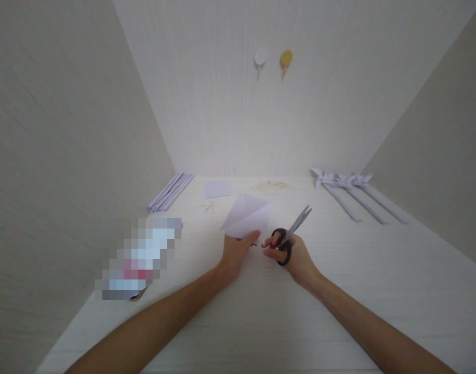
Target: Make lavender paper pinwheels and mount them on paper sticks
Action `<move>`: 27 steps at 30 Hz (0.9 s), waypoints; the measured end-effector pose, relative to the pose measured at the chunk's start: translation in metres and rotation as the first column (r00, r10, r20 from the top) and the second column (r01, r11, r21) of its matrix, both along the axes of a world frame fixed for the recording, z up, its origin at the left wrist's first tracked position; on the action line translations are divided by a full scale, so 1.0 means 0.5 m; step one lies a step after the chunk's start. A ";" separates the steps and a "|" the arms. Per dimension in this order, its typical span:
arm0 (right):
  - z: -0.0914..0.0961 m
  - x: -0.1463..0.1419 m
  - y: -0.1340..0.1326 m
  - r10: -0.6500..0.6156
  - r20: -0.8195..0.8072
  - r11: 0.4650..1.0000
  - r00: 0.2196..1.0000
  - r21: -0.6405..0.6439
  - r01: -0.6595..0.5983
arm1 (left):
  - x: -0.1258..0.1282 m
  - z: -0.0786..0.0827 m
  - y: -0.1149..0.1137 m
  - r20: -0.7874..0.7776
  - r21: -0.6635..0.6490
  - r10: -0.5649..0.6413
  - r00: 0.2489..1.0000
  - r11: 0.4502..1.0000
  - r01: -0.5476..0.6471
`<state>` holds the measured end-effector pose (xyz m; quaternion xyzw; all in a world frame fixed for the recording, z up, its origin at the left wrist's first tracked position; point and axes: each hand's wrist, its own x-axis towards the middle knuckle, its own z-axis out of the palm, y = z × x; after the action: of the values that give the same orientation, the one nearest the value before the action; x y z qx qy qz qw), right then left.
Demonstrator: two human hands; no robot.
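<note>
My left hand [237, 251] pinches the near edge of a folded white paper [248, 214] and holds it up over the middle of the white table [261, 311]. Just to its right, my right hand [290, 253] grips black-handled scissors [290, 232]. Fingers sit through the loops. The grey blades point away and to the right, slightly parted, beside the paper and not touching it.
Rolled white paper sticks [171, 191] lie at the back left. A small flat white sheet [217, 188] lies behind the paper. Paper sticks with bow-like tops [353, 192] lie at the back right. A blurred packet [142, 257] rests at the left. Two wall hooks [273, 59] hang above.
</note>
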<state>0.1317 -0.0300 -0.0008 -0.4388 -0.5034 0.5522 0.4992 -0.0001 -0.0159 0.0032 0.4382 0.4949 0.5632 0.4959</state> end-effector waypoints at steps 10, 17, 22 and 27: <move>-0.003 0.000 0.003 -0.076 -0.095 0.997 0.993 -0.001 0.076 | 0.003 0.012 -0.010 0.018 0.025 -0.077 0.997 0.997 0.076; 0.001 -0.003 0.002 -0.105 -0.046 0.994 0.993 0.001 0.105 | 0.003 0.015 -0.010 -0.020 0.033 -0.078 0.997 0.996 0.079; -0.006 0.000 0.005 -0.131 -0.027 0.991 0.991 0.022 0.132 | 0.003 0.010 -0.011 -0.057 0.024 -0.095 0.994 0.995 0.096; -0.010 0.001 0.006 -0.136 -0.063 0.990 0.989 0.025 0.138 | 0.003 0.008 -0.012 -0.034 0.052 -0.123 0.992 0.991 0.125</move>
<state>0.1323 -0.0272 -0.0060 -0.4478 -0.4647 0.5223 0.5575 0.0012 -0.0216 0.0071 0.4898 0.4587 0.5379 0.5103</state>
